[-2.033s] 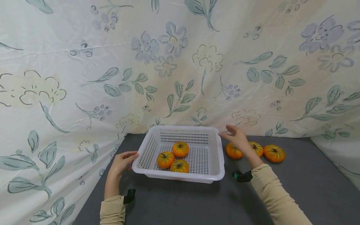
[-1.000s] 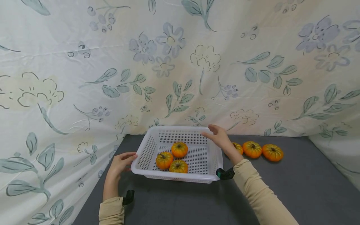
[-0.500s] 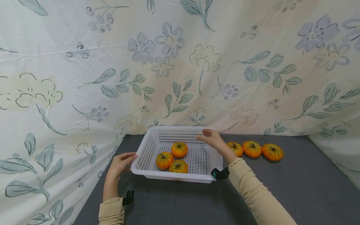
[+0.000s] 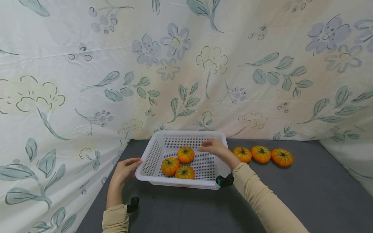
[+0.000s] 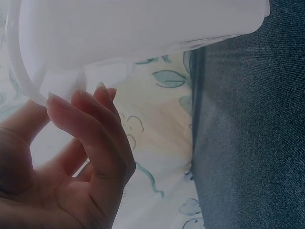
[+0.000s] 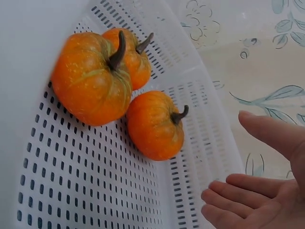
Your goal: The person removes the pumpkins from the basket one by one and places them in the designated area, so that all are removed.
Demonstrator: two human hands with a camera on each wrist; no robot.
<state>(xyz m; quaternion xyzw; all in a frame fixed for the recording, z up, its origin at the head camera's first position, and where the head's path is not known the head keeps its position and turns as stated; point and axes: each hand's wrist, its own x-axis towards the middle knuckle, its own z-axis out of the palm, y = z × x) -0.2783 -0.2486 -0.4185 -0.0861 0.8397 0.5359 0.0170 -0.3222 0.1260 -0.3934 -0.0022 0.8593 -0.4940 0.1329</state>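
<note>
A white plastic basket (image 4: 205, 185) with slotted walls stands on the dark table. Inside it three small orange pumpkins (image 4: 186, 155) sit close together, left of its middle. My left hand (image 4: 125, 170) pinches the basket's left rim; in the left wrist view its fingers (image 5: 90, 129) curl up against the white edge. Over the right part of the basket hangs my right hand (image 4: 217, 149), holding nothing. In the right wrist view that hand's fingers (image 6: 238, 195) are extended and the thumb is spread, apart from the pumpkins (image 6: 155, 125).
Three more orange pumpkins (image 4: 261, 154) lie in a row on the table, right of the basket and beyond my right forearm. A floral cloth (image 4: 186, 64) hangs behind the table. The dark tabletop (image 4: 175, 210) stretches in front of the basket.
My right hand has moved left, from above the row of pumpkins to over the basket, and then lower. The left hand stays at the rim. The pumpkins keep their places.
</note>
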